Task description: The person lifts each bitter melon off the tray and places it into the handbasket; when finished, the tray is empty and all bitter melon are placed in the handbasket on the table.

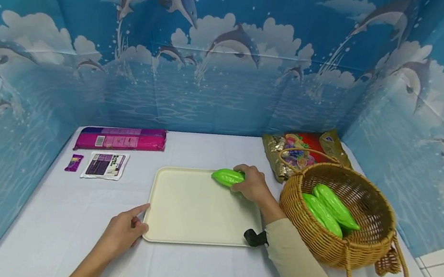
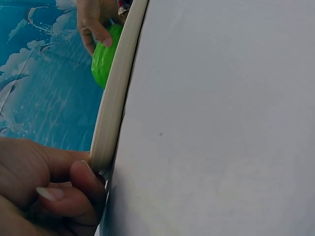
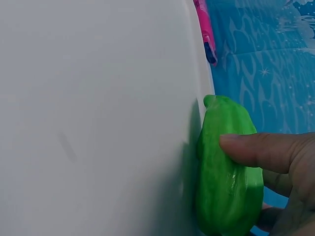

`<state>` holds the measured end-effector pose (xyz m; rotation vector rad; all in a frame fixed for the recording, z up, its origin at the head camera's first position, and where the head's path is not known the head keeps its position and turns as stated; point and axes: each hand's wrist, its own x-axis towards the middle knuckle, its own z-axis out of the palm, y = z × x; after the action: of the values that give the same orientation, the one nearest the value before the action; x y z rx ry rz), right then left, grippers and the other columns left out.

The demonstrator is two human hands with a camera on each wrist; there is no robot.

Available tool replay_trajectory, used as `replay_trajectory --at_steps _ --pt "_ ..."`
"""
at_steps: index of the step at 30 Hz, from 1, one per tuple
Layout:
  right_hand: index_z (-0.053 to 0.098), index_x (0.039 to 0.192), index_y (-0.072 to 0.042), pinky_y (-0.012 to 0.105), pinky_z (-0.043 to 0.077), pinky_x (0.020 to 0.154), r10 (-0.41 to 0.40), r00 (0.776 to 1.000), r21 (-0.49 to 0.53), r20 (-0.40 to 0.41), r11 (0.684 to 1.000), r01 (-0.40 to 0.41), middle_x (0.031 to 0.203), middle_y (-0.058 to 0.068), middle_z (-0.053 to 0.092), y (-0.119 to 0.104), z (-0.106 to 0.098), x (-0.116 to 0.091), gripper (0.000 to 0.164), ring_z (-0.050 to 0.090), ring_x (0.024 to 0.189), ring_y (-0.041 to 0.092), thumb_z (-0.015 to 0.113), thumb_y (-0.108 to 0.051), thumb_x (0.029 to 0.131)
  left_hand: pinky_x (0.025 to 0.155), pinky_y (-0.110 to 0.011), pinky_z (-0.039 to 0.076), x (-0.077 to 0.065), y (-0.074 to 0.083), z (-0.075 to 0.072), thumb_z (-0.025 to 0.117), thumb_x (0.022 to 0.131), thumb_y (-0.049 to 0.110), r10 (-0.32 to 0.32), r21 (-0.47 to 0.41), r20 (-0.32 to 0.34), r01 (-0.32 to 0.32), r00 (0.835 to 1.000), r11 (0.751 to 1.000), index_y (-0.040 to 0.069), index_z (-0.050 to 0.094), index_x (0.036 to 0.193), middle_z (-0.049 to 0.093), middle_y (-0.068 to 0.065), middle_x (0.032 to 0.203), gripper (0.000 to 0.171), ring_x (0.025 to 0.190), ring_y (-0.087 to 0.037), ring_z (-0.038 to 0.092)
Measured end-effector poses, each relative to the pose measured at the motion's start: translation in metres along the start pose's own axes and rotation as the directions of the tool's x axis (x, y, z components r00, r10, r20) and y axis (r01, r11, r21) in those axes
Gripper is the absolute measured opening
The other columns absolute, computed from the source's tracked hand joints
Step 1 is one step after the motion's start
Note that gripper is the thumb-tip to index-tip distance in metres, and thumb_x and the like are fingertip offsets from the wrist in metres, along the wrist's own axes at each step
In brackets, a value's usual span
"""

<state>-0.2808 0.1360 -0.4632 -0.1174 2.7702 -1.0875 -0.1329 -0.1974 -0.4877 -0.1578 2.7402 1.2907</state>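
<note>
A cream rectangular tray (image 1: 201, 213) lies on the white tablecloth. My left hand (image 1: 121, 234) grips the tray's left edge near its front corner. The left wrist view shows its fingers (image 2: 69, 167) bent against the rim, with some tips hidden. Over the tray's far right edge, my right hand (image 1: 251, 183) holds a glossy green ribbed gourd (image 1: 226, 177). In the right wrist view the thumb presses on the gourd (image 3: 229, 191), with the other fingers partly hidden behind it. Several similar green gourds (image 1: 335, 205) lie in a wicker basket (image 1: 303, 231) at the right.
Behind the basket lies a gold and red fruit-printed bag (image 1: 312, 148). At the back left are a long pink and purple packet (image 1: 121, 138), a white packet with a dark label (image 1: 106, 165) and a small purple packet (image 1: 74, 162). A dolphin-print curtain (image 1: 221, 85) encloses the table.
</note>
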Motion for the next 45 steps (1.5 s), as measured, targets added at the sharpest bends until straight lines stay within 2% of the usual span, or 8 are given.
replay_trajectory --at_steps 10,16,21,29,37,42,45 --pt "0.058 0.139 -0.006 0.045 0.048 0.092 -0.003 1.0 0.107 -0.01 0.994 0.004 0.129 0.018 0.055 -0.008 -0.004 -0.01 0.06 0.055 0.108 0.03 0.08 -0.015 0.084 0.045 -0.026 0.039 0.001 -0.001 0.001 0.068 0.09 0.004 -0.012 0.004 0.002 0.012 1.0 1.0 0.002 0.054 0.146 0.056 -0.003 0.073 0.058 0.05 -0.014 0.052" --pt "0.057 0.138 -0.006 0.042 0.05 0.091 -0.026 1.0 0.145 0.017 0.989 0.024 0.124 0.015 0.059 -0.017 -0.009 -0.021 0.06 0.057 0.106 0.026 0.08 -0.019 0.084 0.045 -0.026 0.039 0.0 -0.001 0.002 0.069 0.09 0.004 -0.012 0.004 0.003 0.012 1.0 1.0 0.002 0.053 0.146 0.056 -0.002 0.074 0.059 0.05 -0.014 0.052" --pt "0.058 0.136 -0.006 0.043 0.051 0.09 -0.092 0.994 0.147 0.054 0.986 0.083 0.121 0.014 0.06 -0.029 -0.019 -0.048 0.06 0.058 0.105 0.026 0.081 -0.021 0.084 0.046 -0.026 0.04 -0.001 -0.001 0.001 0.068 0.09 0.005 -0.012 0.002 0.005 0.012 1.0 1.0 0.002 0.053 0.147 0.056 -0.002 0.074 0.058 0.05 -0.014 0.053" --pt "0.057 0.143 -0.018 0.044 0.051 0.088 -0.182 0.98 0.1 0.083 0.98 0.174 0.122 0.012 0.059 -0.04 -0.044 -0.098 0.064 0.057 0.105 0.025 0.081 -0.03 0.085 0.047 -0.026 0.041 -0.002 0.0 -0.002 0.068 0.091 0.006 -0.014 0.006 0.004 0.014 1.0 1.0 0.003 0.052 0.148 0.056 -0.003 0.076 0.058 0.051 -0.014 0.053" --pt "0.056 0.144 -0.021 0.04 0.048 0.083 -0.241 0.967 0.037 0.081 0.97 0.239 0.122 0.012 0.059 -0.043 -0.063 -0.123 0.063 0.057 0.102 0.025 0.079 -0.033 0.086 0.046 -0.026 0.041 -0.001 0.0 -0.001 0.068 0.092 0.006 -0.008 -0.005 0.008 0.008 1.0 1.0 0.003 0.052 0.148 0.056 -0.003 0.076 0.058 0.051 -0.015 0.053" --pt "0.053 0.147 -0.023 0.041 0.048 0.086 -0.246 0.964 0.052 0.096 0.969 0.242 0.127 0.011 0.056 -0.042 -0.079 -0.134 0.064 0.056 0.11 0.027 0.078 -0.032 0.089 0.046 -0.026 0.042 -0.001 0.0 -0.001 0.068 0.092 0.006 -0.01 -0.01 0.013 0.01 1.0 1.0 0.003 0.052 0.148 0.056 -0.003 0.076 0.059 0.051 -0.015 0.053" --pt "0.052 0.148 -0.021 0.041 0.049 0.084 -0.262 0.959 0.062 0.109 0.965 0.256 0.126 0.011 0.056 -0.041 -0.092 -0.138 0.064 0.056 0.11 0.027 0.076 -0.034 0.09 0.047 -0.026 0.042 0.0 0.0 0.0 0.068 0.092 0.006 -0.009 -0.013 0.013 0.009 1.0 1.0 0.004 0.052 0.148 0.056 -0.003 0.076 0.058 0.051 -0.015 0.053"
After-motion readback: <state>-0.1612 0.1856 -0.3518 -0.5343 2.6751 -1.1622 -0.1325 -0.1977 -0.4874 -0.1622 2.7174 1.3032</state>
